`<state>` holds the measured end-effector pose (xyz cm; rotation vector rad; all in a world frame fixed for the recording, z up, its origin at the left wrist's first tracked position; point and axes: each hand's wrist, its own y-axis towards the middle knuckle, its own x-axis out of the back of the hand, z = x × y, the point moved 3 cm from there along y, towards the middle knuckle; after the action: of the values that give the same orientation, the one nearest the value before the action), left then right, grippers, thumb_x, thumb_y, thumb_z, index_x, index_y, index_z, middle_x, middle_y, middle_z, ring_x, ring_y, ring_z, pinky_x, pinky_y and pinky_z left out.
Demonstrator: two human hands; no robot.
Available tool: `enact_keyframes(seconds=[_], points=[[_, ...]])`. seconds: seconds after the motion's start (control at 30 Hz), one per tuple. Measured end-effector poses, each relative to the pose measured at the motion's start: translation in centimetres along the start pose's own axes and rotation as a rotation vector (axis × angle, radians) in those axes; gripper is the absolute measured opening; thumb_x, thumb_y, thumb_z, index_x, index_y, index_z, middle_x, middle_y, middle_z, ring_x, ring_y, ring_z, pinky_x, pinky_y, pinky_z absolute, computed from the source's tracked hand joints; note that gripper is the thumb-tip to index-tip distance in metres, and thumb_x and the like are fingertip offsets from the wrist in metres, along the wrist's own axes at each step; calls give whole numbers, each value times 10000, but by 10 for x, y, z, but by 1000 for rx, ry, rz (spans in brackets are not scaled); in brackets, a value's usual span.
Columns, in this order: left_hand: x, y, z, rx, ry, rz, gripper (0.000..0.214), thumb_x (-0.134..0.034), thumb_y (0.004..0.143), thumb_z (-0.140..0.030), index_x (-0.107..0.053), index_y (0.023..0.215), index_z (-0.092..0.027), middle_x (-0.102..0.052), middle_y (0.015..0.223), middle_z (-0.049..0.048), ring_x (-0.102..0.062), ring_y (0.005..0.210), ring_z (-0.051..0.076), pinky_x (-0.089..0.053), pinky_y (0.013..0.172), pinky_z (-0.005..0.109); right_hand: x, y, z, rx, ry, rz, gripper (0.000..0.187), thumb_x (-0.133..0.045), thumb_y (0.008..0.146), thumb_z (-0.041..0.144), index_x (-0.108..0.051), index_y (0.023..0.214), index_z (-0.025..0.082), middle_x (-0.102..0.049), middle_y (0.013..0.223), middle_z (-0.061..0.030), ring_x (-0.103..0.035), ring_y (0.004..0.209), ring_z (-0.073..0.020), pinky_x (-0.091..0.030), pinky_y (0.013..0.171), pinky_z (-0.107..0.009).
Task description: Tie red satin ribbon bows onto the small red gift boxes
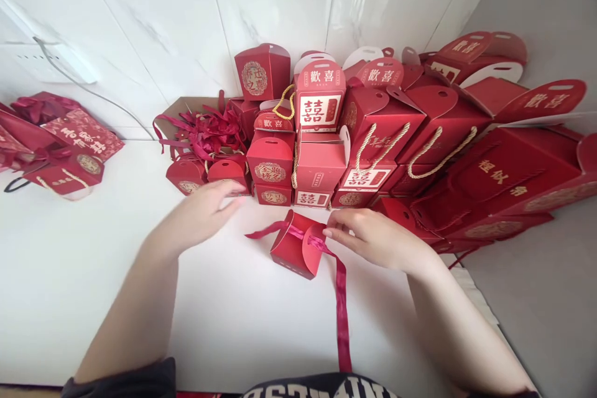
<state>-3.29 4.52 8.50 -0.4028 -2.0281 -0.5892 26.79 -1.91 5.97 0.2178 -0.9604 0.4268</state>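
A small red gift box (293,255) stands tilted to my view on the white table, its rounded flaps folded together on top. A dark pink ribbon (342,311) passes through the flaps; its short end lies to the left and its long end trails toward me. My right hand (368,233) is at the box's right edge, thumb in front near the ribbon and fingers behind, touching it. Up and left of the box, my left hand (203,214) holds nothing, with its fingers stretched out in front of a red box (226,170) in the back row.
Stacked red boxes (321,161) with gold cord handles line the back wall. An open carton (186,106) holds a heap of pink ribbons (209,130). Larger red boxes (504,180) crowd the right side. More ribboned red boxes (69,155) sit at the left, below a wall socket (51,62).
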Motion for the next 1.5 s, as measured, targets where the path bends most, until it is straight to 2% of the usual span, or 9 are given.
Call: enact_keyframes(seconds=[0.1,0.17,0.43,0.53,0.67,0.9,1.07,1.37,1.5], points=[[-31,12,-29,132,-201,389,441,-508,904,-522,-568,1249,-254,-623,1286,79,-599,1164,259,-515,902,362,-5,-1,-1,-24,-18,146,440,-429,976,499,-624,711,207,-645,692,-42,-560,605,-174,-356,564,-283],[-48,14,-41,167,-306,515,465,-588,848,-534,-555,1210,-244,-625,1241,87,-590,1156,254,-515,871,339,-7,0,0,-49,10,209,466,-429,965,531,-647,717,203,-647,682,-40,-572,620,-178,-357,572,-279],[-68,10,-38,302,-356,582,343,-684,757,-457,-452,796,-207,-478,677,-52,-427,556,103,-312,500,227,-16,8,-2,-132,84,247,273,-594,867,433,-701,777,199,-657,713,-40,-590,708,-198,-385,643,-280],[-65,10,-39,304,-437,642,361,-697,750,-466,-462,745,-193,-434,620,-62,-387,539,90,-262,494,224,-21,13,-4,-109,201,295,231,-598,859,387,-663,757,190,-626,712,-20,-557,686,-172,-373,631,-271],[-66,10,-35,314,-557,763,380,-620,821,-530,-539,741,-167,-595,665,-4,-515,602,125,-349,549,242,-22,16,-6,-87,340,310,245,-683,808,423,-573,796,204,-564,741,29,-495,666,-132,-356,618,-247],[-66,13,-24,270,-634,774,320,-605,855,-434,-589,704,-153,-645,771,16,-487,594,106,-361,537,242,-21,20,-10,-112,466,319,391,-498,929,556,-528,775,197,-560,684,24,-480,625,-127,-356,586,-244],[-64,12,-27,300,-670,824,346,-618,845,-497,-590,777,-159,-665,781,32,-511,578,104,-406,525,235,-15,20,-11,-27,399,226,127,-553,923,340,-558,925,213,-596,779,19,-529,691,-135,-407,646,-245],[-51,17,-34,434,-482,740,407,-594,828,-589,-609,777,-185,-352,537,-54,-349,445,72,-314,385,170,14,-2,-8,-22,-85,-68,184,-520,885,158,-667,976,219,-721,910,-48,-649,775,-194,-449,715,-289],[-38,16,-32,413,-479,707,468,-590,818,-622,-557,692,-173,-328,524,-54,-305,430,62,-257,378,174,33,-14,-8,-24,-82,-108,244,-509,851,111,-681,982,226,-720,920,-30,-656,773,-177,-463,712,-270]])
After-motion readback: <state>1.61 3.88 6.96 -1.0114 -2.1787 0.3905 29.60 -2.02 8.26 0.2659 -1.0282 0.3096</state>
